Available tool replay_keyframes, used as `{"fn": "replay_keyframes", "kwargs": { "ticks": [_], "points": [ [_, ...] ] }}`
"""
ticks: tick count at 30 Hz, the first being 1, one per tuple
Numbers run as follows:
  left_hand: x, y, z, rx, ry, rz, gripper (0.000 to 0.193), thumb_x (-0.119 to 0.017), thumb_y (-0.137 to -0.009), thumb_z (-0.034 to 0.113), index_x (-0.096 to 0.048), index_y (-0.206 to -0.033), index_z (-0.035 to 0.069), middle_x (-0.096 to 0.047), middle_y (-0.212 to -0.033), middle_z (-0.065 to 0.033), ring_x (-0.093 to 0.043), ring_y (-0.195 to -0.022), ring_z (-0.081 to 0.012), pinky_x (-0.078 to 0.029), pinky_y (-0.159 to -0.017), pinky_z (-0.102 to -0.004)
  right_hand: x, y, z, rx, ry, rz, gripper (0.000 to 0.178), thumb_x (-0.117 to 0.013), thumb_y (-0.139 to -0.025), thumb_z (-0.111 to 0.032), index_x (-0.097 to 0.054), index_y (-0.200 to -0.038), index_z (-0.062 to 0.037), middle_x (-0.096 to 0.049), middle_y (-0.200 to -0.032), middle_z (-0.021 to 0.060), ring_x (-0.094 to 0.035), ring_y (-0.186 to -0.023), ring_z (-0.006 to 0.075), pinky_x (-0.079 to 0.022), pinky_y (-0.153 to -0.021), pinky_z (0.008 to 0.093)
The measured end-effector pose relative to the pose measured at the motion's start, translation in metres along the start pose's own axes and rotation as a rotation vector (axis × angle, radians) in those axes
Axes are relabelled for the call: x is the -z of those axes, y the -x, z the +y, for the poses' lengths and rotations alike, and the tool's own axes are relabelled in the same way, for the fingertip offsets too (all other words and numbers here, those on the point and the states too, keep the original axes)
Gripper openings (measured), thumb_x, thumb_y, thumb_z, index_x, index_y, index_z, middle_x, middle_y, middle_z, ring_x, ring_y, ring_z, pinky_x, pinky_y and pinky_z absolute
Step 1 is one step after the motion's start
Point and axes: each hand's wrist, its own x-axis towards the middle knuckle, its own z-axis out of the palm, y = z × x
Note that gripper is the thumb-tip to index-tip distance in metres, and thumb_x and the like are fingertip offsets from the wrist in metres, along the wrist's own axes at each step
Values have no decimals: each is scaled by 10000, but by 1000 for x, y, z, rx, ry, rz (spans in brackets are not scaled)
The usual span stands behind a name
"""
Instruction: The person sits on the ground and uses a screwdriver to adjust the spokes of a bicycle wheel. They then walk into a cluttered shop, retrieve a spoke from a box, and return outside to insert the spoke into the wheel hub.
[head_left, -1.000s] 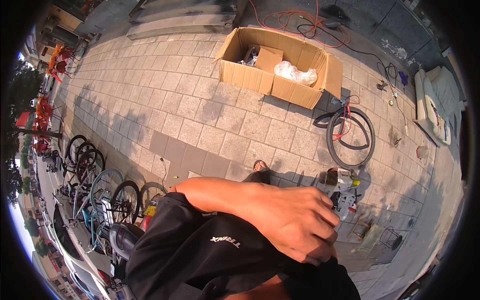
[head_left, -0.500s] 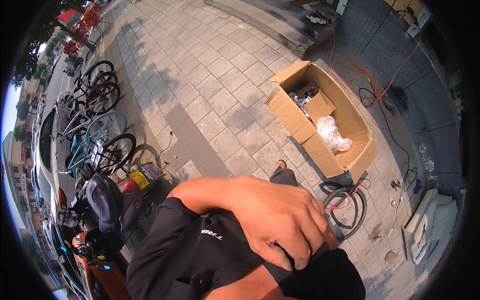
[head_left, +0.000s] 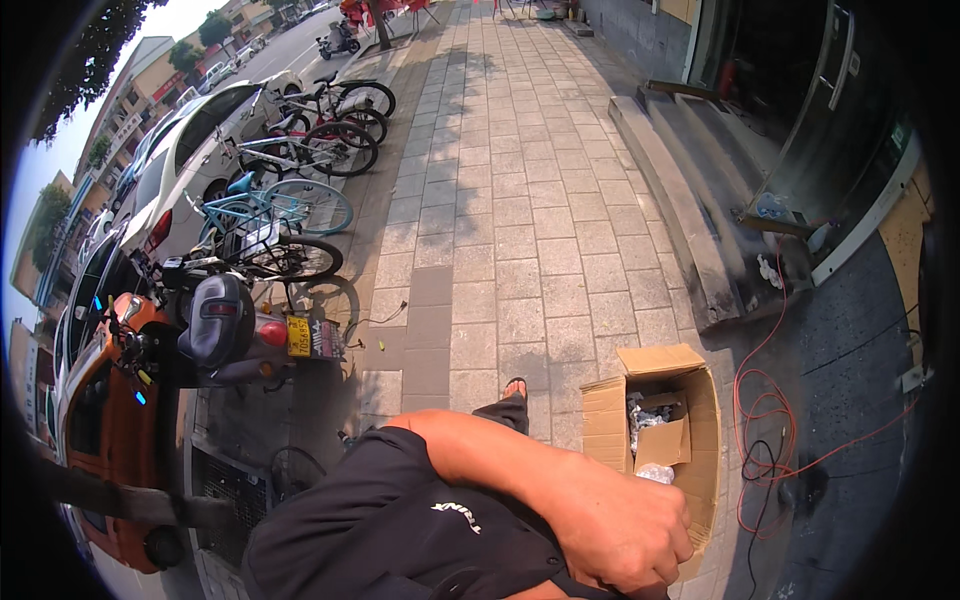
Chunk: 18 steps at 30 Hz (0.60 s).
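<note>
My left hand (head_left: 632,530) reaches across my body from the black sleeve, low at the right of the view. Its fingers are curled inward, and whatever they hold, if anything, is hidden beneath the hand. Just beyond it stands an open cardboard box (head_left: 606,425), partly covered by the hand. Inside the box are a smaller cardboard piece (head_left: 662,444), crumpled wrapping (head_left: 646,415) and a clear plastic bag (head_left: 655,473). A strip of bare skin shows at the lower edge, too little to identify. My right hand is not in view.
Several bicycles (head_left: 290,200) and a scooter (head_left: 225,325) are parked on the left, with cars beyond. Concrete steps (head_left: 665,210) rise toward a doorway on the right. A red hose (head_left: 740,385) and black cable lie beside the box on the paving.
The view has swung up and to the right, bringing more of the sidewalk and steps in. My left hand now appears lower and further right, covering part of the box.
</note>
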Motion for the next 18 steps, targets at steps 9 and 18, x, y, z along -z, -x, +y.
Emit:
{"fn": "replay_keyframes", "kwargs": {
  "ticks": [9,18],
  "points": [
    [141,55,-137,-91,24,111,224,-697,-852,163,-577,-726,22,-591,-721,-130,-589,-732,-336,-465,-675,-444,-2,-112,-253,37,25,-37,191,-612,-874,-143,-704,-857,24,-662,-680,120,-643,-556,222,-511,-481,368],
    [299,98,-225,-57,-69,176,239,-707,-863,171,-580,-729,21,-592,-723,-132,-587,-731,-340,-463,-687,-445,0,-216,-456,111,40,-34,194,-616,-881,-144,-709,-892,25,-663,-686,119,-658,-593,224,-522,-504,366]
  ]
}}
